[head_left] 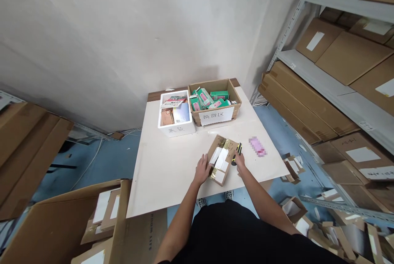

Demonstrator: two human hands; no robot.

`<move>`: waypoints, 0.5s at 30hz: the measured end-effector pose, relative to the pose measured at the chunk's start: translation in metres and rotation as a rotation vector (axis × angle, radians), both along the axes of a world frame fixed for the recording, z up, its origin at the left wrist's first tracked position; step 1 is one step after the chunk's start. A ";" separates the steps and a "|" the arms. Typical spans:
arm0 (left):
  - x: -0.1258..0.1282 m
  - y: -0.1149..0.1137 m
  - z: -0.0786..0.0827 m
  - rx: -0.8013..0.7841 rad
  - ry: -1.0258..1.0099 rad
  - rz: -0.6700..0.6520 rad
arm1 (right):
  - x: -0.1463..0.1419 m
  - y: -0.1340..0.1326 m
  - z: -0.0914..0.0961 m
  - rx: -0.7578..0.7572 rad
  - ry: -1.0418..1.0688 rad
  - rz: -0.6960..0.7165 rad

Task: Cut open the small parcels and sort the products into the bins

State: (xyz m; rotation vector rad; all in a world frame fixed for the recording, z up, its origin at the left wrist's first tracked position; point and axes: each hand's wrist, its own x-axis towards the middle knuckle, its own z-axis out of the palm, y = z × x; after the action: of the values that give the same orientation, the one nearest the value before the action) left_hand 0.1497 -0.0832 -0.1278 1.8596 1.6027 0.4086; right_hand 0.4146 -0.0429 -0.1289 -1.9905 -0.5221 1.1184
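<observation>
A small brown cardboard parcel point(222, 158) with white labels and shiny tape lies on the white table point(166, 165) in front of me. My left hand point(202, 169) rests against its left side, fingers spread. My right hand point(239, 161) is at the parcel's right edge, closed around a black and yellow tool point(237, 152), possibly a cutter.
A white bin point(176, 113) of items and a cardboard box point(214, 99) of green packs stand at the table's back. A blurred pink item point(257, 146) lies to the right. Shelves with cartons point(338, 63) line the right; an open carton point(70, 227) sits lower left; scraps litter the floor.
</observation>
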 end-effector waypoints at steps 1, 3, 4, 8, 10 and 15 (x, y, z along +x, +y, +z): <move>0.002 -0.002 -0.003 0.023 -0.014 0.000 | -0.007 -0.002 0.000 0.027 0.041 0.007; -0.001 0.001 -0.008 0.060 -0.040 0.028 | -0.022 0.000 0.004 0.110 0.140 0.036; -0.006 0.005 -0.010 0.063 -0.059 0.062 | -0.029 0.003 0.009 0.161 0.198 0.065; -0.057 0.022 -0.018 -0.112 -0.181 0.283 | -0.052 0.022 0.030 0.299 0.462 0.231; -0.093 0.022 -0.021 -0.201 -0.207 0.362 | -0.061 0.028 0.035 0.295 0.525 0.253; -0.175 -0.010 -0.032 -0.282 -0.226 0.502 | -0.088 0.018 0.016 0.164 0.301 0.250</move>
State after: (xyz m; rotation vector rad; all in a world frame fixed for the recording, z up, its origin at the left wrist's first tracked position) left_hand -0.0256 -0.0935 -0.1599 1.1499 1.8477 0.5515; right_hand 0.3261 -0.0246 -0.1131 -1.6099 -0.6913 1.4496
